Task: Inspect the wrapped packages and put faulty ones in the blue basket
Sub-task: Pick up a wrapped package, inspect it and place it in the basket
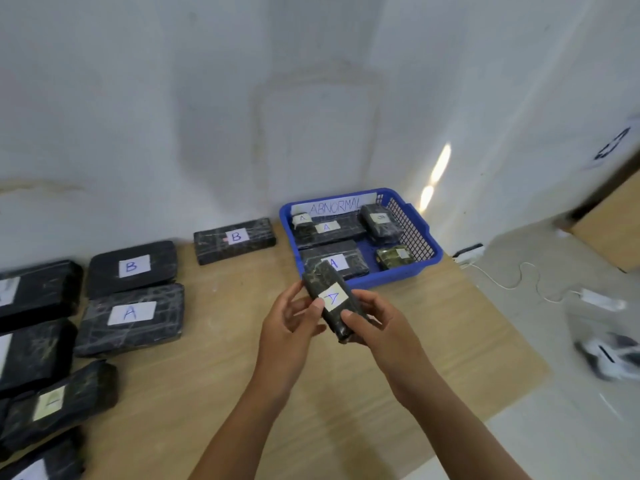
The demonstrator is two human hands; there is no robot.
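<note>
A small black wrapped package with a white label marked A is held above the wooden table. My left hand grips its left side and my right hand grips its lower right end. Just beyond it stands the blue basket with a paper sign reading ABNORMAL; several wrapped packages lie inside, most labelled A. On the left of the table lie more black packages, among them one marked A and two marked B.
A white wall rises right behind the table. The table's right edge runs diagonally; past it, on the floor, lie a white cable with a charger, a shoe and a cardboard box.
</note>
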